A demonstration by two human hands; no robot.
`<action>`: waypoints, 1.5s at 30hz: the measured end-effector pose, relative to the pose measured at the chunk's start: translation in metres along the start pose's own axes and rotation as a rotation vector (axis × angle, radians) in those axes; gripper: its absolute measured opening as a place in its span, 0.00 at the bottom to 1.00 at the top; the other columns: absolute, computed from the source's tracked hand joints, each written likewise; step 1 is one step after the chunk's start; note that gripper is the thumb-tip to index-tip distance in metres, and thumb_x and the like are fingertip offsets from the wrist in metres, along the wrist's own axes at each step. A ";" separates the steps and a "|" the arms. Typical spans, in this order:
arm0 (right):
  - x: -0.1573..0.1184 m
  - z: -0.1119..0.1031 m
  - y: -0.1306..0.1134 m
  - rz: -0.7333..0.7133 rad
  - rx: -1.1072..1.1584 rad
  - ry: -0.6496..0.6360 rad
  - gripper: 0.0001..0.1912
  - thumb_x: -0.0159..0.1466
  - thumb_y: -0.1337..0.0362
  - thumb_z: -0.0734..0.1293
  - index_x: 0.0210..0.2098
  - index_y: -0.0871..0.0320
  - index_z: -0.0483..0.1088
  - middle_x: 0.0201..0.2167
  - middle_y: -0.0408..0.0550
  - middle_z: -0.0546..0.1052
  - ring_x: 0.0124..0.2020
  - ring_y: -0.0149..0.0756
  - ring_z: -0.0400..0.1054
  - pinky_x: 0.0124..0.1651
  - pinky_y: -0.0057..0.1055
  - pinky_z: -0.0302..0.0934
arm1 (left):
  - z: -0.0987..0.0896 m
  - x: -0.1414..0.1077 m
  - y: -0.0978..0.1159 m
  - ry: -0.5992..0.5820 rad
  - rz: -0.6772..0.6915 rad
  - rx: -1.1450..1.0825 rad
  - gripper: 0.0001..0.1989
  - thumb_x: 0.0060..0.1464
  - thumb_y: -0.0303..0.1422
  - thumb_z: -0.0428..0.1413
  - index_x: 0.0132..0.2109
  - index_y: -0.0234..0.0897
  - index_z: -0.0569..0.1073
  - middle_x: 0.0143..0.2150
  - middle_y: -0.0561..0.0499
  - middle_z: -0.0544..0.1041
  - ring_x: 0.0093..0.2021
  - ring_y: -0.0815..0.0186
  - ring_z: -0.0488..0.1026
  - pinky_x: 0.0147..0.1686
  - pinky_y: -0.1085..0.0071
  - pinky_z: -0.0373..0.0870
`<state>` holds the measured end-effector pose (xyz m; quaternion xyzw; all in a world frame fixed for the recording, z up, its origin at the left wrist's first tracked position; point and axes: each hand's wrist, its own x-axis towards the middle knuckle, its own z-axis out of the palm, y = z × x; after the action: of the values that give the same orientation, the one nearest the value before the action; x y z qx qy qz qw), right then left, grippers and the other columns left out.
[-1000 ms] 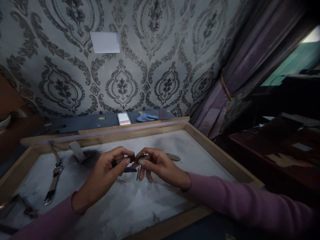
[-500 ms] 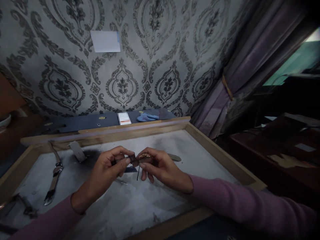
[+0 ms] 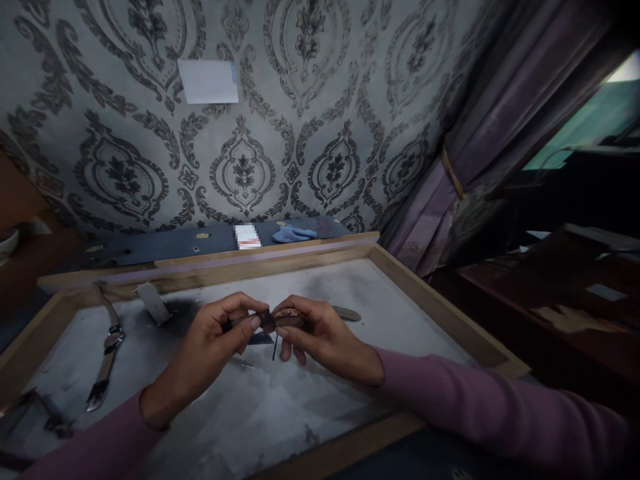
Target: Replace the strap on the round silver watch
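Over the tray, my left hand (image 3: pixel 213 340) pinches a dark brown watch strap (image 3: pixel 267 321) between thumb and fingers. My right hand (image 3: pixel 327 340) grips a watch (image 3: pixel 289 313) with a gold-coloured case, seen edge-on. Strap and case meet between my fingertips; whether they are joined I cannot tell. A thin dark rod (image 3: pixel 275 347) points down from beneath the right fingers. Under the hands are a dark blue flat piece (image 3: pixel 261 339) and a small metal pin-like item (image 3: pixel 243 363). Behind my right hand, an olive strap piece (image 3: pixel 347 313) lies on the tray's floor.
The wooden-rimmed tray (image 3: pixel 420 290) has a pale floor. On its left lie a watch with a strap (image 3: pixel 113 340), a light-grey band (image 3: pixel 153 303) and dark straps (image 3: pixel 53 417). Beyond the rim are a blue cloth (image 3: pixel 294 233) and a white pack (image 3: pixel 247 237).
Both hands keep the same hold, with the strap and watch case almost unmoved. The whole view has shifted slightly.
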<state>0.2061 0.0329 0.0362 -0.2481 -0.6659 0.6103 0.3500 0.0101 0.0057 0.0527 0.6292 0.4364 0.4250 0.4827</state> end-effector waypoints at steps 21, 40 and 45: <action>-0.001 -0.001 -0.001 -0.036 -0.111 0.030 0.08 0.64 0.63 0.66 0.40 0.61 0.67 0.21 0.42 0.73 0.18 0.26 0.66 0.19 0.21 0.59 | 0.000 -0.004 0.007 0.014 0.167 0.154 0.08 0.58 0.29 0.54 0.42 0.40 0.77 0.21 0.61 0.60 0.22 0.73 0.60 0.26 0.78 0.62; 0.001 -0.002 -0.009 0.015 0.119 0.026 0.16 0.62 0.55 0.70 0.37 0.61 0.65 0.31 0.46 0.76 0.19 0.22 0.68 0.18 0.18 0.58 | 0.004 -0.001 0.007 0.037 0.310 0.315 0.09 0.61 0.29 0.52 0.44 0.39 0.77 0.31 0.54 0.77 0.28 0.70 0.71 0.28 0.76 0.66; 0.001 -0.007 -0.014 -0.019 0.050 0.078 0.16 0.61 0.54 0.70 0.36 0.61 0.65 0.34 0.49 0.77 0.20 0.23 0.68 0.19 0.18 0.60 | 0.003 0.009 0.011 -0.019 0.313 0.355 0.10 0.62 0.30 0.51 0.45 0.39 0.76 0.35 0.52 0.79 0.32 0.68 0.73 0.31 0.75 0.67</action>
<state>0.2124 0.0365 0.0502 -0.2565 -0.6387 0.6134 0.3873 0.0171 0.0114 0.0640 0.7681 0.3971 0.4054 0.2967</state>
